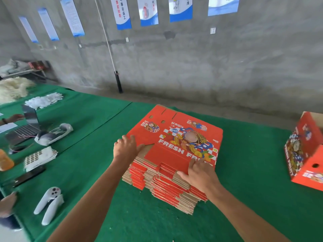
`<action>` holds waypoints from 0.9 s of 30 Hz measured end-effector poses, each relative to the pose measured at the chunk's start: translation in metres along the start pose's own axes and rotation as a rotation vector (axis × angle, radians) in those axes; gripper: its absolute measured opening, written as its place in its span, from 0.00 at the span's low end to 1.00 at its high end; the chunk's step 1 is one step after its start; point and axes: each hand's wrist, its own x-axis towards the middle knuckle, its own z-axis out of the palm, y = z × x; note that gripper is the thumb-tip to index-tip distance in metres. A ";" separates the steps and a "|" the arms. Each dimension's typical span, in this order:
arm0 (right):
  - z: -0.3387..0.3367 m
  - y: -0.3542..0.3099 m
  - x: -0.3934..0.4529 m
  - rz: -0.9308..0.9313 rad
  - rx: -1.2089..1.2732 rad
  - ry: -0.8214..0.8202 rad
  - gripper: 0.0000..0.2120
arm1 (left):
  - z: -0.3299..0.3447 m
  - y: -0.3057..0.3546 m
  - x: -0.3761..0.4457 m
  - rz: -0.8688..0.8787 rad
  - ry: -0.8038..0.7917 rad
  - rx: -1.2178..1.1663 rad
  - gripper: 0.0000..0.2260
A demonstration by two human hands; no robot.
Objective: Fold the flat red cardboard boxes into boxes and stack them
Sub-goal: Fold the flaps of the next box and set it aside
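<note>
Head view: stack [166, 180] of flat red boxes sits mid-table on the green cloth [244, 172], top sheet [183, 137] printed side up. 1 folded box [304, 154] stands well apart at 3 o'clock, near the table edge.

Risks as I read them — the near edges of the stack are fanned and uneven, so fingers could catch 2 sheets instead of 1. Lifting from the 2 near corners only may drag lower sheets off the pile toward 6 o'clock. Loose flaps could also snag on the sheet below.

Left hand [126, 148] is at the sheet's 9 o'clock edge, palm down, fingers spread over the top, thumb at a flap notch. Right hand [199, 173] is at the 5 o'clock corner, fingers flat on top, thumb against the edge. Neither hand has closed around anything — both press or pinch lightly at the top sheet; whether it is actually pinched I cannot tell.
</note>
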 end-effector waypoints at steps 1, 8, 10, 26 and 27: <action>-0.002 0.001 -0.001 -0.057 -0.007 0.029 0.40 | -0.002 0.001 -0.002 0.020 0.015 0.042 0.32; -0.020 0.014 -0.009 -0.176 -0.001 0.022 0.13 | -0.005 -0.003 -0.017 0.076 0.018 0.039 0.31; -0.028 0.025 -0.016 -0.089 -0.005 0.055 0.17 | -0.012 0.004 -0.025 0.057 0.036 -0.016 0.33; -0.109 0.206 -0.175 0.158 -0.187 0.826 0.10 | -0.200 0.162 -0.122 0.231 -0.238 -0.536 0.20; -0.121 0.218 -0.191 0.163 -0.197 0.799 0.11 | -0.213 0.171 -0.129 0.243 -0.289 -0.562 0.21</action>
